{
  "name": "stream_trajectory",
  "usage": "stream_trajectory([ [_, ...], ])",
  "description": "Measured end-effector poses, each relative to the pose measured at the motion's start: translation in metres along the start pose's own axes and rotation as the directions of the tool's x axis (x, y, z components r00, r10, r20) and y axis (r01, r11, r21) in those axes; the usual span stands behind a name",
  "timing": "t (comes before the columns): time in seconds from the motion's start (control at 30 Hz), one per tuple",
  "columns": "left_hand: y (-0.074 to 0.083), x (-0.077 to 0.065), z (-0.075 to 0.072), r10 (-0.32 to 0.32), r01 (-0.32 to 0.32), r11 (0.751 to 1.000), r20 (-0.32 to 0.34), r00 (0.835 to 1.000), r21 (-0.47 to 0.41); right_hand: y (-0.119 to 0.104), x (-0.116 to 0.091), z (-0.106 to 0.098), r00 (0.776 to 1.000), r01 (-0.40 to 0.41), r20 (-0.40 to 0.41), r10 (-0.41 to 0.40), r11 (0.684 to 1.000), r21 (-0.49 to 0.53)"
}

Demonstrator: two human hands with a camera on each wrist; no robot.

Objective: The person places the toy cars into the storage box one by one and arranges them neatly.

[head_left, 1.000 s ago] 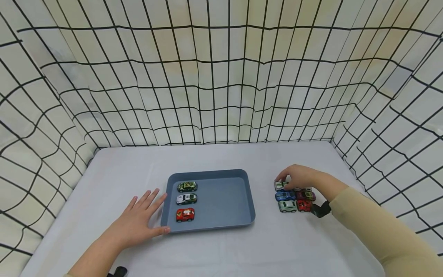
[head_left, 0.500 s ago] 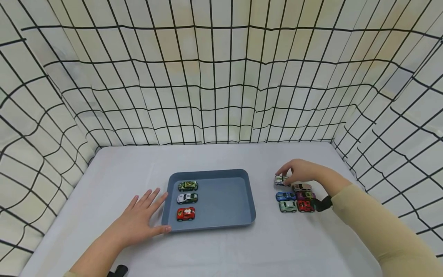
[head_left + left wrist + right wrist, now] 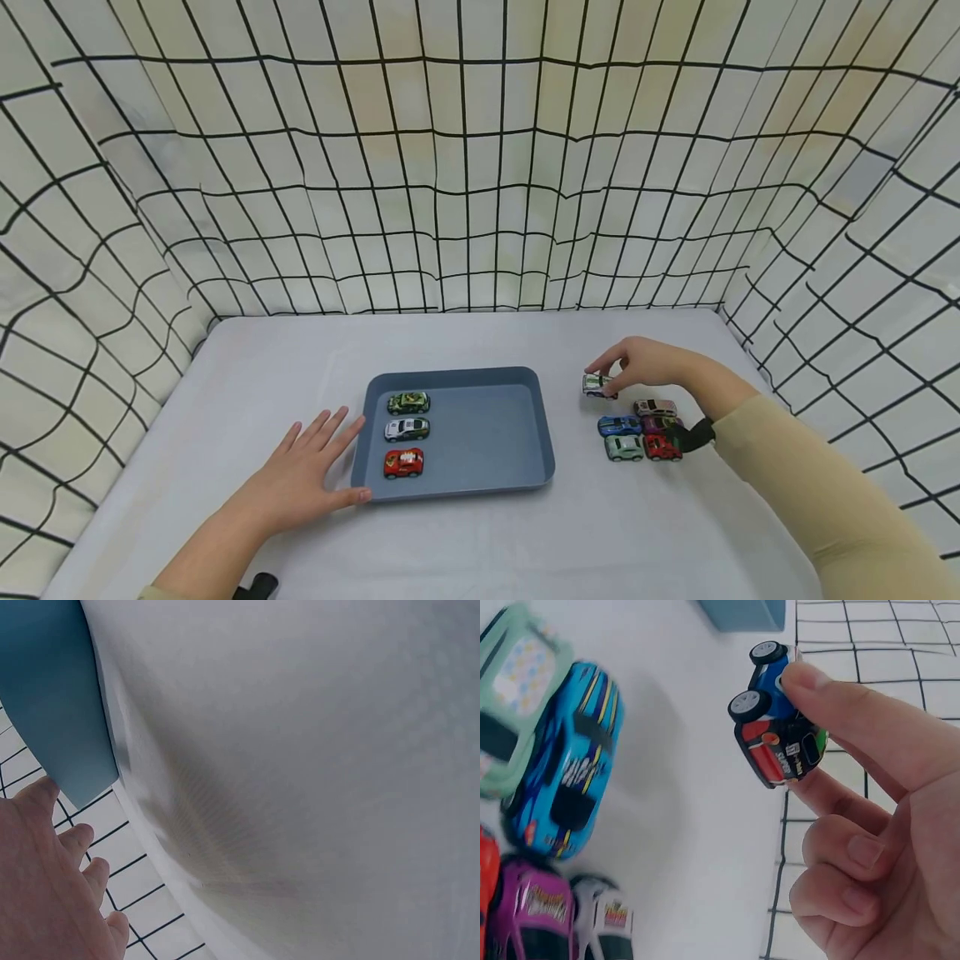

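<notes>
Between thumb and fingers, my right hand (image 3: 651, 363) pinches a small toy car (image 3: 784, 720), clear of the table in the right wrist view. This car shows blue, black, red and green there, and looks whitish in the head view. Below that hand sit several more toy cars: a blue one (image 3: 618, 426), a pale green one (image 3: 624, 448), a red one (image 3: 663, 447), a purple one (image 3: 536, 907) and a whitish one (image 3: 656, 407). My left hand (image 3: 300, 479) lies with fingers spread at the left side of a blue-grey tray (image 3: 487, 442), its thumb at the front left corner.
Inside the tray, along its left side, stand a green patterned car (image 3: 408, 403), a white car (image 3: 407, 429) and a red car (image 3: 403, 462). A white cloth covers the table (image 3: 480, 542). Black grid netting (image 3: 465, 208) rises behind and at both sides.
My right hand has lifted the toy car out of the group and moved it back and to the left. The left hand and the tray stay where they were.
</notes>
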State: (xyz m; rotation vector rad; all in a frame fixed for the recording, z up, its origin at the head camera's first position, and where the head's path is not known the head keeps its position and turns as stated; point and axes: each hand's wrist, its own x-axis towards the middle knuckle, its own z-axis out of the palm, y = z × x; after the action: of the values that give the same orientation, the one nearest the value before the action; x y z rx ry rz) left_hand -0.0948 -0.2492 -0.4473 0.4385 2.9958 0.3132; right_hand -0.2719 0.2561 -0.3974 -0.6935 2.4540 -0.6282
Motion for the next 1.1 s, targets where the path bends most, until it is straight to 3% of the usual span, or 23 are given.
stream_trajectory([
  [0.47, 0.003, 0.001, -0.003, -0.006, 0.006, 1.000, 0.002, 1.000, 0.014, -0.050, 0.024, 0.013, 0.992, 0.110, 0.058, -0.112, 0.993, 0.031],
  [0.87, 0.004, 0.001, -0.001, -0.015, 0.014, 1.000, 0.007, 1.000, 0.011, -0.097, 0.054, 0.051, 0.973, 0.177, 0.139, -0.182, 0.983, 0.045],
  [1.1, 0.004, 0.001, -0.001, -0.017, 0.017, 1.000, 0.002, 1.000, 0.017, -0.123, 0.070, 0.074, 0.963, 0.230, 0.136, -0.231, 0.973, 0.030],
])
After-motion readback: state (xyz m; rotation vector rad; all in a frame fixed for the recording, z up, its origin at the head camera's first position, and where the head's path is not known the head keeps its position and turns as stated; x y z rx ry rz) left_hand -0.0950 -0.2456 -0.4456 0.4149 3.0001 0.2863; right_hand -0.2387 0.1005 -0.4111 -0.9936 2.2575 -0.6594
